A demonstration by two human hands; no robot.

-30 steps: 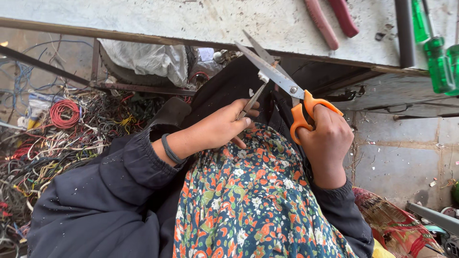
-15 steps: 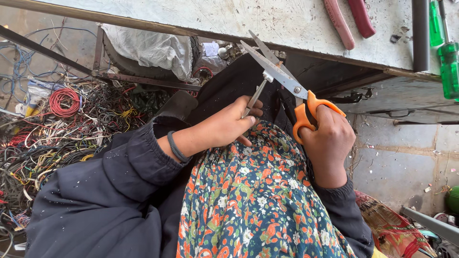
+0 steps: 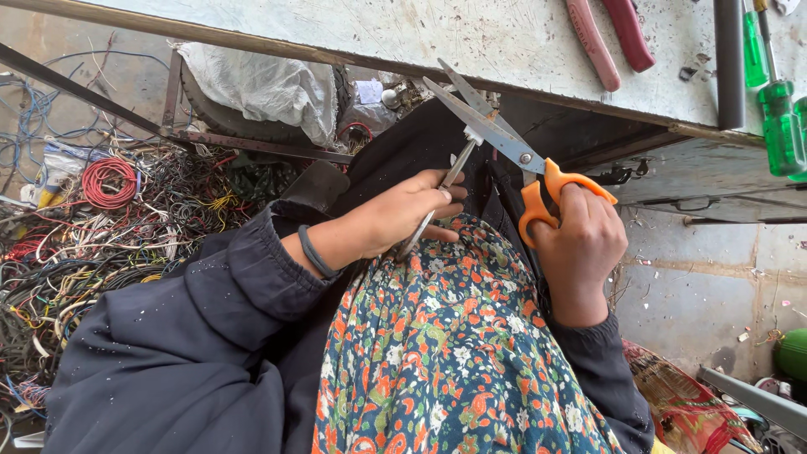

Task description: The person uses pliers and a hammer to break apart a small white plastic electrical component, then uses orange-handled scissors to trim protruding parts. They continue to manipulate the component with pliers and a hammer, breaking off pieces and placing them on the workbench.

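Holding a thin grey cable pinched in the left hand, the person feeds its tip between the open blades of the orange-handled scissors gripped by the right hand at three o'clock. Best kept taut, with a shallow bite — a judgement. A blue-and-yellow packet lies among the wire heap at nine o'clock; the bench runs along twelve.

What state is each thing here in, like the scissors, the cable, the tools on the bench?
Scissors: blades open, held by the right hand.
Flat grey cable: held in the left hand, its tip between the blades.
Red-handled pliers: lying on the bench.
Green screwdriver: lying on the bench.
Red wire coil: wound, on the wire pile.
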